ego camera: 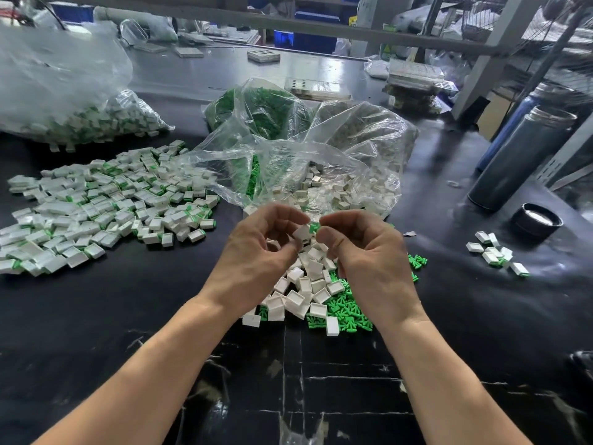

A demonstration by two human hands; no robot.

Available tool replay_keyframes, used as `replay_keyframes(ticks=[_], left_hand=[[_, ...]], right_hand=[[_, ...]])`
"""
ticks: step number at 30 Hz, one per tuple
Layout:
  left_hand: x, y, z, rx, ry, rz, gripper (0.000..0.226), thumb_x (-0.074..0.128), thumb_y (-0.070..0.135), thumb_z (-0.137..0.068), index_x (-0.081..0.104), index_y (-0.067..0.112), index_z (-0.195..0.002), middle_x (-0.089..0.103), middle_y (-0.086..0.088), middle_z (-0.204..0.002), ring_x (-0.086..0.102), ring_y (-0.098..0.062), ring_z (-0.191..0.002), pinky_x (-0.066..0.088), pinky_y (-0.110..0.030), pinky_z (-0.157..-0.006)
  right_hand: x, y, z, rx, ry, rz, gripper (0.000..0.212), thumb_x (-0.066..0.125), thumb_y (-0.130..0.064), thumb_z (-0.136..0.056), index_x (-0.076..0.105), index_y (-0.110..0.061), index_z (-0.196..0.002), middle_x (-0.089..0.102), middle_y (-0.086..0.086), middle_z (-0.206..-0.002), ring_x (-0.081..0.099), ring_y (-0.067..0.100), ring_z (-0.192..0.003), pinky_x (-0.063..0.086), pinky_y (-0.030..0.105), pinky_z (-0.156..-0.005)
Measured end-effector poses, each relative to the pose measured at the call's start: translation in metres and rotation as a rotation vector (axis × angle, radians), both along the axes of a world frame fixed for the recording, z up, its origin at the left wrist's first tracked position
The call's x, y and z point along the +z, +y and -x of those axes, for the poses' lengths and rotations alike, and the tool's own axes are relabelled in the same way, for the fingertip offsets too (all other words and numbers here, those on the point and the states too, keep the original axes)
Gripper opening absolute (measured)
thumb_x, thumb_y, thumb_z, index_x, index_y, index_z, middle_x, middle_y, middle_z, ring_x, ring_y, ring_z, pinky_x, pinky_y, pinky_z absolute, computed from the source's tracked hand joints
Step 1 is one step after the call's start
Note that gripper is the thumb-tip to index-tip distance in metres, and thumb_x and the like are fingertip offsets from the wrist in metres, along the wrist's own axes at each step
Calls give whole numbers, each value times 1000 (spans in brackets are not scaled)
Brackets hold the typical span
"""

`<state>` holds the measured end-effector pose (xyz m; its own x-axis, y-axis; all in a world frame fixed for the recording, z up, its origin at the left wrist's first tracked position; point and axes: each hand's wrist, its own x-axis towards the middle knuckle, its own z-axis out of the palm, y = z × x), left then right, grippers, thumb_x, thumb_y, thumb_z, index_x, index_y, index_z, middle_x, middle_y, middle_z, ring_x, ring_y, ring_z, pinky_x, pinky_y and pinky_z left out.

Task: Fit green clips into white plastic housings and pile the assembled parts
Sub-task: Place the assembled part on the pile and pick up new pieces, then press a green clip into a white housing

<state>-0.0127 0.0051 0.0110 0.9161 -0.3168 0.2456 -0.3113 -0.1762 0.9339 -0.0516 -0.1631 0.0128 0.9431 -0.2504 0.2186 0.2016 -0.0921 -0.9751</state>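
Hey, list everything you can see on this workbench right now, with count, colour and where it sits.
Assembled parts pile: too many to count, white with green, left on the table.
Bag of assembled parts: one, clear plastic, far left.
Bag of green clips: one, clear, centre back.
Open bag of white housings: one, clear, just behind the hands.
Loose housings and clips: many, white and green, heaped under the hands.
Small group of parts: several, white with some green, right.
Flask: one, dark metallic, right, uncapped.
Lid: one, black, beside the flask.
Table: one, black.
Left hand: pinches a white housing.
Right hand: pinches a green clip.
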Motion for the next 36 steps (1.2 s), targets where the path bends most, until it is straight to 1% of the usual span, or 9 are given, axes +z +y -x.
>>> replay_keyframes(ticks=[7,10,12,15,19,24,29,33,36], left_hand=[[0,0,0,-24,6,3,28,69,5,-94,70,28,-111,73,8,-98,66,-15,-91,56,-35,-84],[0,0,-1,-37,34,50,25,65,6,-97,71,26,-111,74,9,-99,66,-8,-87,54,-22,-77],[0,1,-1,-53,82,105,24,63,7,-99,72,25,-111,75,10,-95,65,-2,-81,52,-18,-73],[0,1,-2,-66,134,153,22,60,7,-100,74,23,-109,75,10,-90,66,-1,-78,52,-23,-71],[0,1,-3,-65,140,143,25,55,7,-103,76,19,-108,74,-3,-86,61,-12,-73,52,-34,-69],[-1,2,-3,-89,176,176,23,54,7,-104,75,15,-108,71,-4,-83,56,-18,-71,50,-29,-64],[-1,1,-4,-103,176,187,24,51,6,-105,74,13,-106,70,-3,-80,56,-16,-70,50,-23,-59],[-4,2,-5,-106,162,183,23,50,9,-106,73,12,-110,71,-4,-82,56,-18,-70,51,-24,-59],[-5,2,-6,-115,154,188,17,55,12,-104,72,12,-110,71,-5,-82,58,-18,-70,51,-26,-60]], right_hand=[[-2,1,0,-31,5,-7,13,79,-9,-90,75,-21,-93,76,-2,-80,62,5,-65,47,16,-57],[-1,1,0,-35,-1,-22,13,78,-8,-91,75,-21,-93,74,-6,-77,61,3,-62,47,15,-56],[-1,1,0,-30,-1,-12,14,78,-8,-90,75,-21,-92,73,-7,-75,60,3,-62,47,15,-57],[1,2,2,-22,-11,1,13,78,-7,-90,74,-19,-93,72,-8,-74,61,3,-62,48,16,-59],[2,3,3,-20,-25,19,14,77,-6,-91,74,-19,-93,73,-8,-76,62,1,-63,48,16,-60],[3,3,3,-20,-25,29,15,77,-6,-91,74,-20,-92,72,-10,-75,61,0,-62,48,15,-59],[3,3,3,-13,-37,37,15,77,-6,-91,74,-21,-92,73,-10,-75,63,2,-64,49,15,-60],[1,4,3,-19,-48,103,16,78,-11,-91,74,-26,-90,74,-11,-77,65,2,-67,49,15,-62],[-1,6,3,-30,-38,143,14,79,-13,-91,73,-26,-90,75,-10,-79,67,4,-69,51,18,-63]])
